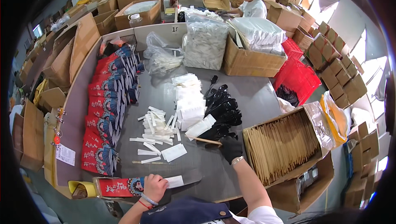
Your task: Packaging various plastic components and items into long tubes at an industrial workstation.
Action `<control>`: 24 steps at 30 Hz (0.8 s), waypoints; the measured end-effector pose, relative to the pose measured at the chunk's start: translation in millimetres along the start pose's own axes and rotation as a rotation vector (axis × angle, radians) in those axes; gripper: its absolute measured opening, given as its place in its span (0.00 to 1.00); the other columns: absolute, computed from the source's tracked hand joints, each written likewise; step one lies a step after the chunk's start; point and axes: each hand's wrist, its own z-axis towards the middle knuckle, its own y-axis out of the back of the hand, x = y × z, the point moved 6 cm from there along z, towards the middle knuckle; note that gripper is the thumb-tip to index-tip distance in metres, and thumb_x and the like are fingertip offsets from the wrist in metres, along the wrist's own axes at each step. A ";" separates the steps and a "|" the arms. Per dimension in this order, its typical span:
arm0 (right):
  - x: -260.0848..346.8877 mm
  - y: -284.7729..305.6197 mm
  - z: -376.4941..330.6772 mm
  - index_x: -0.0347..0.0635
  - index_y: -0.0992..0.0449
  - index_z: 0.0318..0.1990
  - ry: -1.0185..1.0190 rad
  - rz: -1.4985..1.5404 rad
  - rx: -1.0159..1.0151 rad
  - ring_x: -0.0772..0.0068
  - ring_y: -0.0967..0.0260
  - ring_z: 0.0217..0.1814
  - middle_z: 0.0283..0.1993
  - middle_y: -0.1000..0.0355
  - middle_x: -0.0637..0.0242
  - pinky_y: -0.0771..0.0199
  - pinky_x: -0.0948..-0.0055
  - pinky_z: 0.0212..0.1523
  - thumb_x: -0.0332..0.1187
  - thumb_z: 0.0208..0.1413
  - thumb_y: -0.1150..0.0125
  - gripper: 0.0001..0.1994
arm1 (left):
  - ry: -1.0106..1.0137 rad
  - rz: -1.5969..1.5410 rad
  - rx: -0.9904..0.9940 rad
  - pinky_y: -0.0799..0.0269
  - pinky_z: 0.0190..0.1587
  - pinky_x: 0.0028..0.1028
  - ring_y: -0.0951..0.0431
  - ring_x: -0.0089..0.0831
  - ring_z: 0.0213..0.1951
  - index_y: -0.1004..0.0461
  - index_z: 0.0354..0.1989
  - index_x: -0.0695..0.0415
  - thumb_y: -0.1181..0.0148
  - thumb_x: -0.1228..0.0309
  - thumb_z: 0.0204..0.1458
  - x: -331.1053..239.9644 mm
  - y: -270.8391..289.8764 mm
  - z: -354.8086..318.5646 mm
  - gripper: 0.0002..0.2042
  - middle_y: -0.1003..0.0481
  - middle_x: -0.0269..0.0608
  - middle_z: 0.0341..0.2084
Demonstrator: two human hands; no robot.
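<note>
My left hand [154, 187] lies over a red printed cutlery packet [116, 187] at the table's front edge, its fingers curled down on it. From under these fingers a white napkin packet [175, 181] pokes out to the right, over a clear plastic sleeve [191, 177]. In a black glove, my right hand [231, 150] grips wooden chopsticks [202, 140] that point left. Just beyond it lies a heap of black plastic spoons [225, 108]. A stack of white napkin packets [189, 104] stands beside the spoons, and thin white paper-wrapped strips [154, 127] are scattered to its left.
Red printed packets [99, 121] overlap along the left edge. A box of chopsticks [282, 145] sits at right. Toward the back are a bag of white packets [206, 44], a cardboard box [251, 61] and red crates [295, 77]. Another person [251, 5] works beyond the partition.
</note>
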 end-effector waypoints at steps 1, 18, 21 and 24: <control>4.7 1.4 -1.9 0.55 0.22 0.34 0.014 0.001 0.043 0.60 0.27 0.38 0.34 0.27 0.66 0.26 0.60 0.36 0.40 0.45 0.36 0.08 | 0.009 0.005 -0.001 0.39 0.38 0.35 0.31 0.33 0.34 0.21 0.24 0.48 0.32 0.69 0.37 0.0 0.0 -1.0 0.05 0.30 0.29 0.25; 14.6 4.6 -1.2 0.51 0.21 0.37 -0.001 -0.026 0.390 0.56 0.26 0.42 0.37 0.24 0.61 0.27 0.57 0.41 0.46 0.45 0.36 0.14 | -0.045 0.031 -0.048 0.39 0.36 0.36 0.30 0.34 0.34 0.20 0.28 0.44 0.42 0.68 0.44 5.3 -17.4 -12.0 0.05 0.28 0.28 0.28; 9.3 6.7 -3.4 0.51 0.21 0.36 -0.016 -0.039 0.411 0.55 0.25 0.40 0.35 0.24 0.60 0.27 0.56 0.40 0.46 0.46 0.38 0.13 | -0.080 0.089 -0.062 0.38 0.37 0.36 0.30 0.33 0.34 0.20 0.28 0.44 0.42 0.68 0.44 -4.1 -10.5 -11.4 0.05 0.27 0.25 0.28; 11.4 9.6 -3.6 0.50 0.21 0.36 0.012 -0.044 0.411 0.55 0.25 0.40 0.35 0.24 0.60 0.27 0.56 0.40 0.46 0.47 0.40 0.13 | -0.103 0.126 -0.097 0.38 0.36 0.36 0.30 0.32 0.33 0.20 0.25 0.43 0.40 0.68 0.43 -5.0 -6.4 -15.3 0.03 0.26 0.23 0.27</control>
